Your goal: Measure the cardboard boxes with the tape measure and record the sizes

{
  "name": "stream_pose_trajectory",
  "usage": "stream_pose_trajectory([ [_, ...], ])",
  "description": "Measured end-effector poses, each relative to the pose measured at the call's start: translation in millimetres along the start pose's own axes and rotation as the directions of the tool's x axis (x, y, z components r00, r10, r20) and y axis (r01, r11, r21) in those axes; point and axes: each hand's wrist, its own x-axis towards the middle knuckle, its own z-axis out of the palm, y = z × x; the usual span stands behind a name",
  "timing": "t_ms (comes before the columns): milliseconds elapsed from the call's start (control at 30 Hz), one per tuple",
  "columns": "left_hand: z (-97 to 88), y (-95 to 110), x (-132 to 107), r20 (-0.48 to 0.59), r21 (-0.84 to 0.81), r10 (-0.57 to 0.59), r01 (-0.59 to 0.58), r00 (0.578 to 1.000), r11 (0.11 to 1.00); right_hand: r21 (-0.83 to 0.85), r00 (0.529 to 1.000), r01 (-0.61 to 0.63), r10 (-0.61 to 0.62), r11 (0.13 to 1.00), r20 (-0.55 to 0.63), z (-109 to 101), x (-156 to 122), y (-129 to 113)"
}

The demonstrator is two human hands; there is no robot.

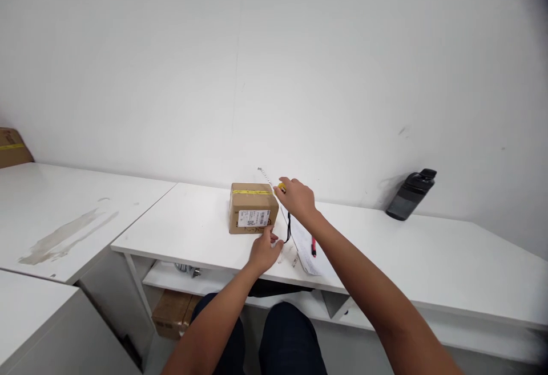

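My right hand (298,197) is closed around a yellow tape measure (281,187), just above the right side of a small cardboard box (252,204). A short length of the tape's blade (265,177) sticks out up and to the left, behind the box's top edge. From the tape measure a black wrist strap (288,229) hangs down to the table. My left hand (265,251) is at the box's lower right front corner, thumb and fingers apart, fingertips at its front face. A white printed label and yellow tape are on the box.
Right of the box, a red pen (314,246) lies on white paper (305,252) on the white table (192,221). A black bottle (411,194) leans against the wall. Below is a shelf, with another cardboard box (171,313) lower down. One more box (12,148) stands far left.
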Motion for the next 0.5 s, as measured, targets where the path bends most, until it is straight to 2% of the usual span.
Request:
stream_pose_trajectory([
  [200,-0.9,0.0,-1.8,0.002,-0.062,-0.026,0.026,1.0,0.998,-0.004,0.995,0.081,-0.081,0.997,0.066,5.7,-7.5,-24.7],
  [300,-5.3,0.9,-9.5,-0.115,-0.135,0.001,-0.016,0.993,0.991,-0.001,0.991,0.095,-0.095,0.995,0.093,6.5,-17.7,-30.2],
  [367,-17.8,10.1,-12.2,-0.239,-0.097,0.064,-0.089,0.969,0.991,-0.009,0.991,0.088,-0.087,0.996,0.1,3.7,-22.7,-31.6],
  [400,-27.9,19.3,-10.6,-0.281,-0.024,0.12,-0.132,0.952,0.991,-0.013,0.991,0.085,-0.083,0.996,0.104,1.4,-24.5,-31.8],
  [433,-40.1,31.9,-6.2,-0.302,0.074,0.187,-0.173,0.935,0.982,-0.014,0.991,0.081,-0.079,0.997,0.109,-1.2,-26.1,-31.7],
  [500,-68.7,65.3,12.9,-0.276,0.272,0.315,-0.24,0.908,0.932,-0.007,0.989,0.068,-0.067,0.998,0.129,-6.4,-29.1,-31.4],
])
